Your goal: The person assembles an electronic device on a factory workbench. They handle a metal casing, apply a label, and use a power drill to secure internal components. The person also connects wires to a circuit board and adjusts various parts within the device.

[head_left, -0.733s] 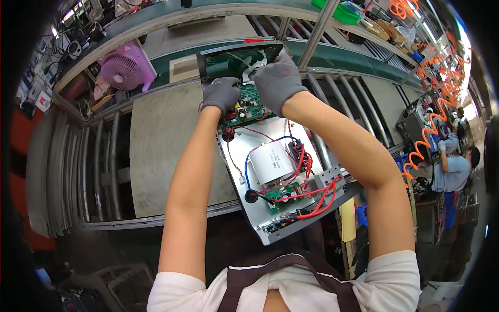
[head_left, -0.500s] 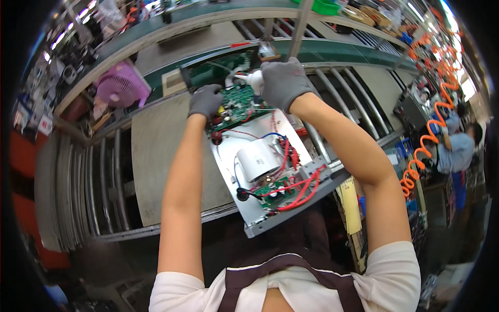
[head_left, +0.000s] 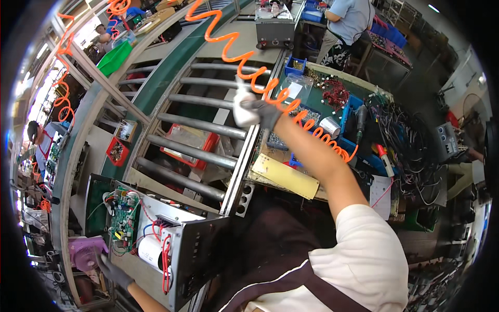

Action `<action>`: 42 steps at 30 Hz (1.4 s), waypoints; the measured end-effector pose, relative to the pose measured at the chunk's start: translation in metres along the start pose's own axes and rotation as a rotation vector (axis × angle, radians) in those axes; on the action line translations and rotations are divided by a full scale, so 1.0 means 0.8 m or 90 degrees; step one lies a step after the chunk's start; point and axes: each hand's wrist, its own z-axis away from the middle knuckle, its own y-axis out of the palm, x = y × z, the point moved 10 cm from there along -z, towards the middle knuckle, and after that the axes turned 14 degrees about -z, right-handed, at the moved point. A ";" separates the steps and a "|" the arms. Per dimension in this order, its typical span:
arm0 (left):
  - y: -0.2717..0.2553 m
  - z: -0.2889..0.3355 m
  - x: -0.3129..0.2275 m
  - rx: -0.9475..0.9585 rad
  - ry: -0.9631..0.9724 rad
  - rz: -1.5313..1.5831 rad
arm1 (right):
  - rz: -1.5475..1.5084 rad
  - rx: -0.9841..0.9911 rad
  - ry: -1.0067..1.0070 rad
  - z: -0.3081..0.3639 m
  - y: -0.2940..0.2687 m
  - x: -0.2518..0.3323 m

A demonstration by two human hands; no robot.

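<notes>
A person's right hand (head_left: 260, 110), in a grey glove, reaches far out over the roller conveyor (head_left: 202, 125) and closes its fingers around a white tool handle (head_left: 241, 106) that hangs from an orange coiled hose (head_left: 270, 88). The handle is up near the conveyor's right rail, well apart from the open metal chassis (head_left: 176, 249) at lower left. In that chassis sit a green circuit board (head_left: 123, 218), a white cylinder-shaped part (head_left: 150, 250) and red and blue wires. The left hand (head_left: 112, 270), also gloved, rests at the chassis's near-left corner beside a small pink fan (head_left: 83, 252); whether its fingers are spread or curled cannot be told.

To do this well, the grip on the handle probably needs to be firm and the coil kept free of the trays as it is drawn across, while the left hand steadies the chassis.

On the surface to the right, blue bins (head_left: 296, 65) hold small screws or fittings. A red tray (head_left: 189, 143) under the rollers holds clear bags. A small red box (head_left: 115, 151) holds tiny dark parts.
</notes>
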 end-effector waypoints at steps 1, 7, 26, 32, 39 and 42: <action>-0.015 0.018 0.028 0.019 -0.068 0.077 | 0.146 -0.080 -0.016 -0.001 -0.048 0.027; -0.091 0.233 0.116 0.059 -0.450 0.133 | 1.168 -0.340 -0.129 0.031 -0.227 0.256; 0.040 0.416 -0.047 0.032 -0.314 0.370 | 0.643 0.330 -0.062 0.100 0.139 -0.155; 0.023 0.388 -0.086 0.103 -0.248 0.292 | 0.675 0.281 -0.161 0.143 0.145 -0.245; 0.012 0.363 -0.114 0.196 -0.219 0.432 | 0.743 -0.275 -0.145 0.218 0.003 -0.134; 0.019 0.369 -0.120 0.249 -0.225 0.466 | 0.943 -0.419 -0.101 0.309 -0.043 -0.077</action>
